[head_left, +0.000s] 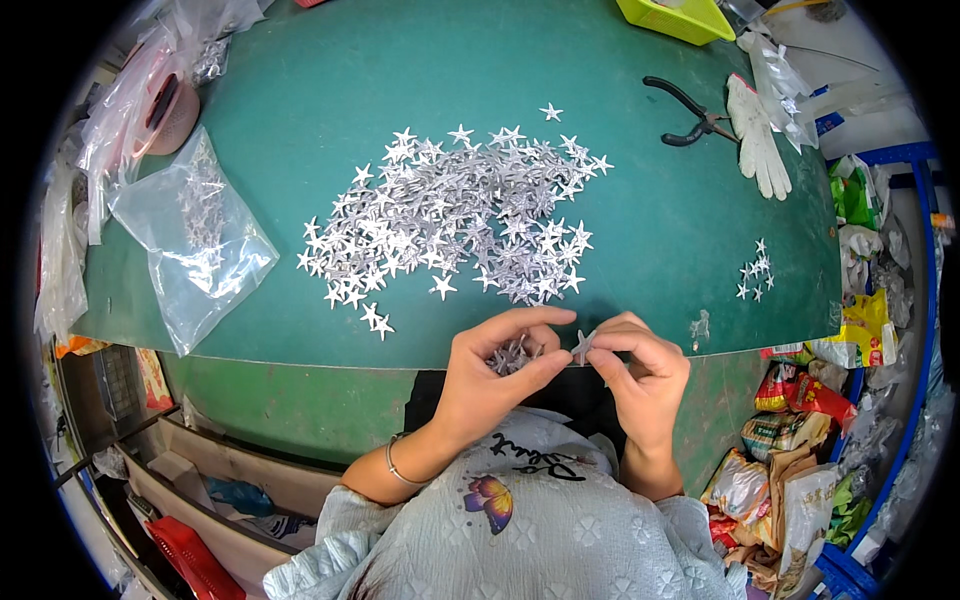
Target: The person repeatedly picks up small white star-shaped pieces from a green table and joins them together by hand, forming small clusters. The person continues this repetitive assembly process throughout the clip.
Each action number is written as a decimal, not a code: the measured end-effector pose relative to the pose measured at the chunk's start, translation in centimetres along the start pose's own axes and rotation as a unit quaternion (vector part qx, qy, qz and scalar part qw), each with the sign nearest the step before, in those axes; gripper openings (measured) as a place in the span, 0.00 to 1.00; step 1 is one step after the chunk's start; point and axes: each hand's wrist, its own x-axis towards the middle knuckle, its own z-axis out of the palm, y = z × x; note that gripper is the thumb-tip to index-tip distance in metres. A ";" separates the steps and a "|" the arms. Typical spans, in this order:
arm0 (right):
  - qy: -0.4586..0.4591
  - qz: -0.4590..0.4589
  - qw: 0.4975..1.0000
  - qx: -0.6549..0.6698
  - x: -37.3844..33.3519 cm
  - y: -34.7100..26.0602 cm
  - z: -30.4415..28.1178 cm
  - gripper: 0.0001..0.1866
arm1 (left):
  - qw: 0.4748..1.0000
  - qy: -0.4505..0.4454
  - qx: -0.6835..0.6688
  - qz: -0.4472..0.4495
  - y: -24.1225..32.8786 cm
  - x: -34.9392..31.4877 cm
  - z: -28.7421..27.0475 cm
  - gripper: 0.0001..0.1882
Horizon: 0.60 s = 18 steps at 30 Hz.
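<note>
On the near side of a pile (pixel 450 205) of silver stars on a green counter (pixel 660 240), the right hand (pixel 648 376) pinches one star (pixel 584 347) between thumb and fingers, while the left hand (pixel 478 362), fingers curled, cradles a bunch (pixel 510 357). The star looks light, stiff and perhaps slick, best gripped by one arm. Right of the pile lie a few loose stars (pixel 763 265), pliers (pixel 712 122) and a glove (pixel 760 145).

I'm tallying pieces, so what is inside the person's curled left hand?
Inside the left hand, a cluster of silvery star pieces shows between thumb and fingers. The hand covers the rest, so their full number cannot be told.
</note>
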 end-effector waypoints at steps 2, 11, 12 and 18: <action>0.005 -0.051 0.997 -0.064 0.0 -0.3 -0.1 0.07 | 1.000 -0.001 -0.004 -0.004 0.3 0.0 0.2 0.12; -0.001 -0.115 0.985 -0.129 0.3 -1.5 -0.1 0.06 | 0.998 -0.029 0.042 0.045 -0.1 0.0 -0.2 0.11; 0.000 -0.120 0.984 -0.134 0.3 -1.5 -0.1 0.06 | 0.998 -0.030 0.034 0.039 -0.1 0.0 -0.1 0.11; 0.008 -0.148 0.977 -0.153 0.1 -1.2 0.1 0.07 | 0.999 -0.035 -0.017 -0.010 0.0 -0.2 -0.2 0.09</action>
